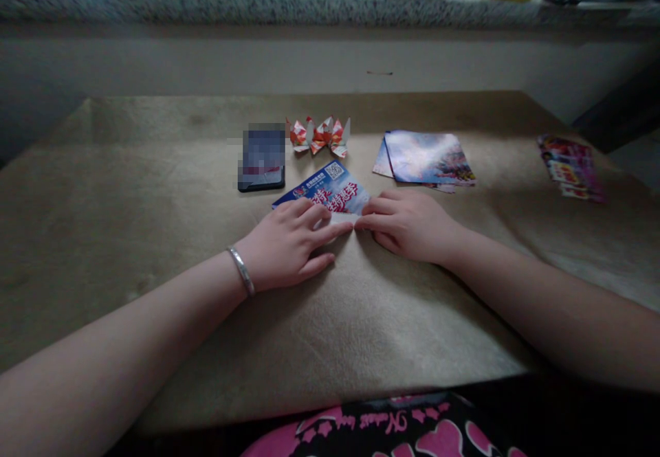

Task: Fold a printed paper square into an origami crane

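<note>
Paper (340, 192) lies under and beyond the fingertips, its white near strip (342, 218) running crosswise, both hands equally close: left hand (289, 240) fingers extended over it, right hand (412, 227) fingers bunched at its right corner, whether pinching I cannot tell remotely

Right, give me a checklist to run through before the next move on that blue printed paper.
1. Left hand steadying the blue printed paper: ok, fingers rest on it.
2. Right hand at the paper: ok, fingertips at its near edge.
3. Near edge lined up: cannot tell, fingers cover part.
4. Folded paper pieces away from both hands: ok, they sit beyond the paper.
5. Room beside the dark device: not ok, the paper's left corner lies close.
</note>
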A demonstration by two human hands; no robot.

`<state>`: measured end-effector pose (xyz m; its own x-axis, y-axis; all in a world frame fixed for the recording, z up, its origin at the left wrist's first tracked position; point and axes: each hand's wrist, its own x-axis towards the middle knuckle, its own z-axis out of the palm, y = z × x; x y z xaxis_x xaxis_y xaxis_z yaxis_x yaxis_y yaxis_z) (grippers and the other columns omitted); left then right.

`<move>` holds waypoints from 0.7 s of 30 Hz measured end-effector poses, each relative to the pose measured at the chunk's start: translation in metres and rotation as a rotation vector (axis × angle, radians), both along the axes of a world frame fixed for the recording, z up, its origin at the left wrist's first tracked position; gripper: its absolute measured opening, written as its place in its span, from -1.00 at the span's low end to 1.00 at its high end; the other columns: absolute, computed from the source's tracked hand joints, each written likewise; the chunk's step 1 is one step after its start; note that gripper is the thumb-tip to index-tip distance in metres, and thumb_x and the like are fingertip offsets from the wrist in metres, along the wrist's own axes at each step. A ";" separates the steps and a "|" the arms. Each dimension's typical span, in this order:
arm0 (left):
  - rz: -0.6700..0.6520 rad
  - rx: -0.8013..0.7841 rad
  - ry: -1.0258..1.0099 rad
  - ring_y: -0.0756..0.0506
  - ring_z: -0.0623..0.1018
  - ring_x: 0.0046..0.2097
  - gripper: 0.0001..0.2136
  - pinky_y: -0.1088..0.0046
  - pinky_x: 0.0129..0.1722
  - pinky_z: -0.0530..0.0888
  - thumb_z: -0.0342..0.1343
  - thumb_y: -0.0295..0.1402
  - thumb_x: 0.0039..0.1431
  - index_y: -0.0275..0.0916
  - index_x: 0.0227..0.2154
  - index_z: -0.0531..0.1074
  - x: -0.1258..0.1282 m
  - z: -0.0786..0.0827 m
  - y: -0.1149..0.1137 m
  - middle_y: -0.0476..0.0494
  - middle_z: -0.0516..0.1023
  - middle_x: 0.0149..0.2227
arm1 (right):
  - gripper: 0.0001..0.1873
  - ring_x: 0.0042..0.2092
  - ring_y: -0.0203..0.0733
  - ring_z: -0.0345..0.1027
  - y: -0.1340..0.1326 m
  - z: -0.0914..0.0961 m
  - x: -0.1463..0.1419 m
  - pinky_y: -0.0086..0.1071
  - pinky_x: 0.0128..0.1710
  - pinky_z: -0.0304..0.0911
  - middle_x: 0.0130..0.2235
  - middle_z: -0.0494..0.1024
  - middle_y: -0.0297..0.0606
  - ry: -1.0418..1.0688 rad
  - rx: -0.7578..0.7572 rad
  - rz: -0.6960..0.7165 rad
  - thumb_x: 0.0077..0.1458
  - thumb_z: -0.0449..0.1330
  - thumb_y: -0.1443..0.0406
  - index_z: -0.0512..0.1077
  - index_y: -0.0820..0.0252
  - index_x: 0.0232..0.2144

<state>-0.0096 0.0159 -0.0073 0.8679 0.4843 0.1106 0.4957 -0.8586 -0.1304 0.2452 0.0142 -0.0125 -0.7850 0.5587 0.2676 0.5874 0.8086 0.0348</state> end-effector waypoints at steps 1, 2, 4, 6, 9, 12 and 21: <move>0.003 -0.001 0.003 -0.21 0.34 -0.02 -0.54 0.19 0.07 0.30 -0.12 -0.11 0.30 -0.10 0.21 0.23 0.000 0.000 0.000 -0.20 0.41 -0.01 | -0.71 -0.24 -0.17 0.28 0.000 0.001 0.000 -0.33 -0.30 0.10 -0.18 0.55 -0.20 -0.008 0.005 -0.003 0.16 0.05 0.35 0.51 0.11 -0.14; 0.005 -0.003 0.003 -0.21 0.34 -0.02 -0.54 0.19 0.07 0.30 -0.12 -0.11 0.30 -0.11 0.21 0.24 0.001 0.001 0.000 -0.20 0.41 -0.01 | -0.71 -0.24 -0.17 0.28 0.000 0.001 0.000 -0.33 -0.31 0.09 -0.18 0.55 -0.20 -0.014 0.009 -0.007 0.15 0.05 0.35 0.51 0.11 -0.14; 0.006 -0.011 0.001 -0.21 0.34 -0.03 -0.55 0.18 0.06 0.30 -0.12 -0.12 0.30 -0.10 0.20 0.25 0.001 0.001 0.000 -0.20 0.42 -0.01 | -0.71 -0.26 -0.18 0.27 0.000 0.003 0.001 -0.34 -0.32 0.08 -0.19 0.55 -0.20 -0.022 0.011 -0.012 0.15 0.05 0.35 0.52 0.10 -0.16; 0.009 -0.019 -0.004 -0.21 0.33 -0.04 -0.55 0.18 0.05 0.30 -0.11 -0.11 0.29 -0.10 0.20 0.26 0.001 0.002 -0.001 -0.20 0.42 -0.02 | -0.72 -0.27 -0.18 0.27 0.000 0.004 0.001 -0.34 -0.33 0.08 -0.20 0.55 -0.20 -0.026 0.007 -0.019 0.14 0.06 0.34 0.53 0.10 -0.17; 0.011 -0.023 -0.008 -0.22 0.33 -0.03 -0.55 0.17 0.05 0.30 -0.11 -0.12 0.29 -0.08 0.19 0.25 0.001 0.001 -0.001 -0.20 0.41 -0.02 | -0.73 -0.26 -0.18 0.29 -0.001 0.006 0.002 -0.34 -0.31 0.10 -0.20 0.54 -0.19 -0.024 -0.003 -0.033 0.13 0.07 0.34 0.53 0.10 -0.19; 0.012 -0.031 -0.016 -0.22 0.32 -0.02 -0.56 0.16 0.05 0.30 -0.10 -0.12 0.29 -0.07 0.19 0.26 0.000 0.001 -0.001 -0.20 0.41 -0.01 | -0.73 -0.25 -0.19 0.31 -0.001 0.007 0.005 -0.35 -0.32 0.11 -0.18 0.55 -0.20 -0.017 -0.007 -0.051 0.13 0.06 0.36 0.54 0.10 -0.21; 0.017 -0.049 -0.006 -0.21 0.32 -0.02 -0.55 0.17 0.07 0.30 -0.12 -0.13 0.30 -0.08 0.20 0.24 0.000 0.000 0.001 -0.19 0.39 0.00 | -0.70 -0.32 -0.25 0.37 0.002 0.013 0.019 -0.38 -0.40 0.08 -0.24 0.58 -0.28 -0.039 0.006 -0.058 0.12 0.03 0.37 0.56 0.08 -0.25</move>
